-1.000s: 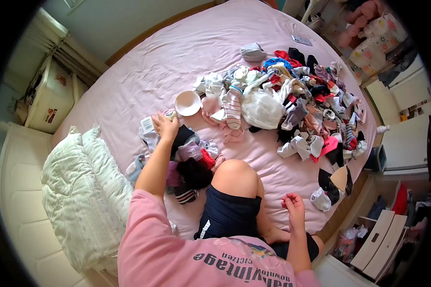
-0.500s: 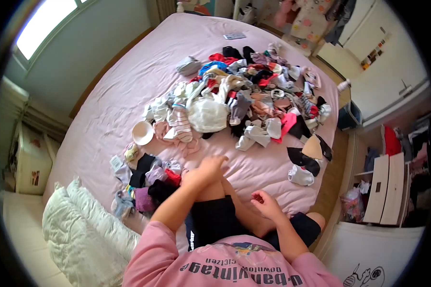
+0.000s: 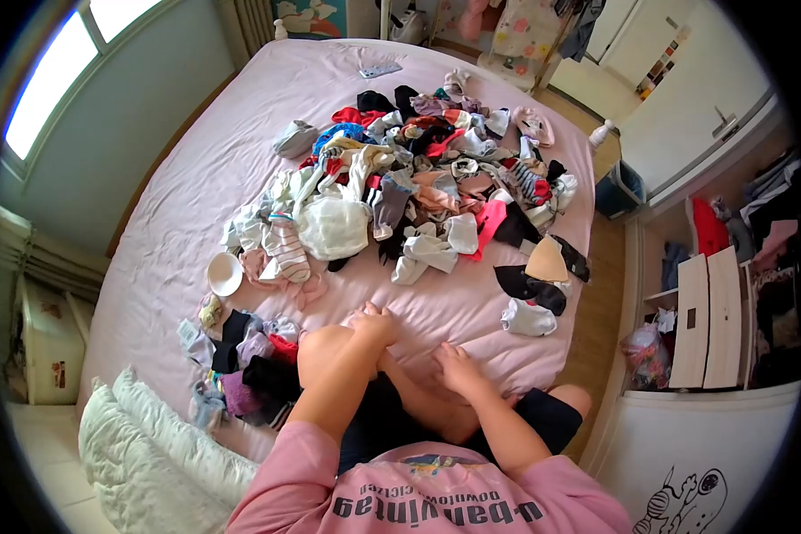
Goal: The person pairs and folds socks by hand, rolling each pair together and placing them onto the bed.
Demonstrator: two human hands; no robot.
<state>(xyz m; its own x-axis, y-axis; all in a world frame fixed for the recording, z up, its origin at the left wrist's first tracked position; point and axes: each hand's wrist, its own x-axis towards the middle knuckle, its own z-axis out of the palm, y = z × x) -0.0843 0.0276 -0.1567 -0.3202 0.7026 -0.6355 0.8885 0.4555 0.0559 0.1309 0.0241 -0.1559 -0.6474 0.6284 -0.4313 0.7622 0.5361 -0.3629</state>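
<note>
Clothes pile (image 3: 427,191) ahead; bowl (image 3: 224,274) beside; knee (image 3: 319,350) by left hand (image 3: 374,327), fingers loosely spread; right hand (image 3: 458,369), fingers unclear

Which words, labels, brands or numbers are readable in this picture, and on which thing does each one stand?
"banvintag", upside down on the pink shirt; its beginning is unclear.
"downtown", same shirt; the word beside it is unclear.
Too small to read: the white tag by the smaller pile, the sticker on the cream box.
</note>
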